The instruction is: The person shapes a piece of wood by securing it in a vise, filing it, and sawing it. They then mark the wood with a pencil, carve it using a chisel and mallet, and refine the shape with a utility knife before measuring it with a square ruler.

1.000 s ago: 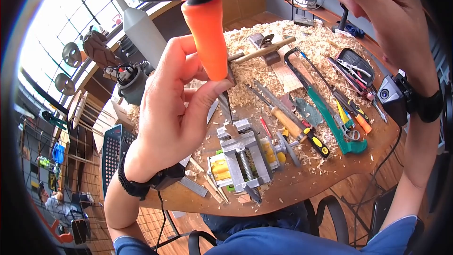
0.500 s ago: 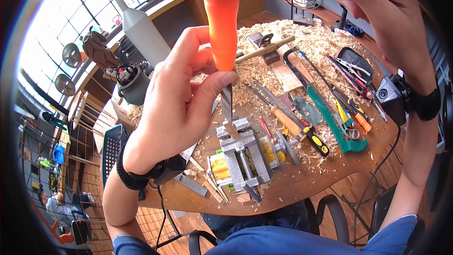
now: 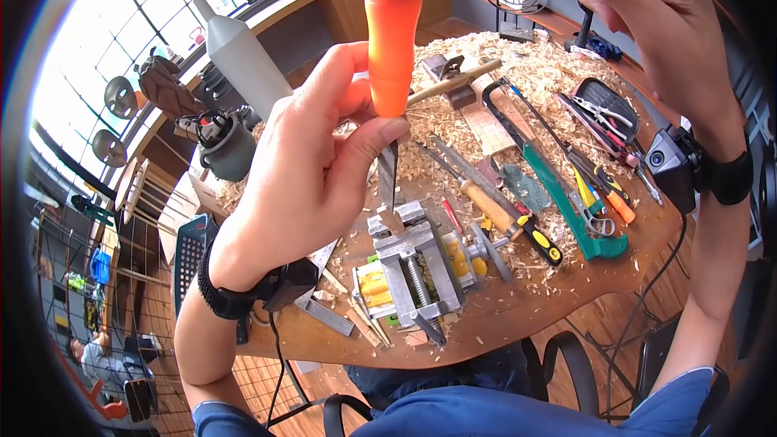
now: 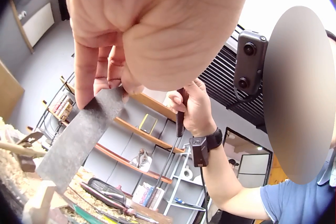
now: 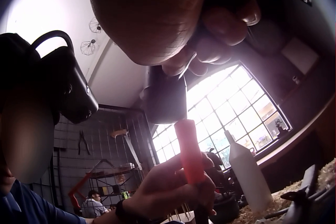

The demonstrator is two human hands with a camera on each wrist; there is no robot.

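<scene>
My left hand [image 3: 299, 170] pinches a chisel low on its orange handle [image 3: 393, 48], thumb and fingers round it. The wide steel blade [image 4: 79, 140] points down, its edge at a small wood block [image 3: 392, 220] clamped in the metal vise [image 3: 417, 267]. Raised at the upper right, my right hand [image 3: 660, 24] grips the dark handle [image 4: 181, 113] of a mallet, seen in the left wrist view. The black mallet head [image 5: 165, 98] is right at the butt of the chisel handle.
Wood shavings [image 3: 518, 57] cover the table's back, with a hand plane [image 3: 449, 81] among them. Right of the vise lie a wooden-handled file [image 3: 490, 204], a green-handled hacksaw [image 3: 566, 202] and a plier case [image 3: 603, 109]. A metal ruler [image 3: 328, 317] lies left of it.
The chisel handle has shifted right and stands more upright, my left hand moving with it. The black mallet head has also moved right. My right hand stays nearly in place.
</scene>
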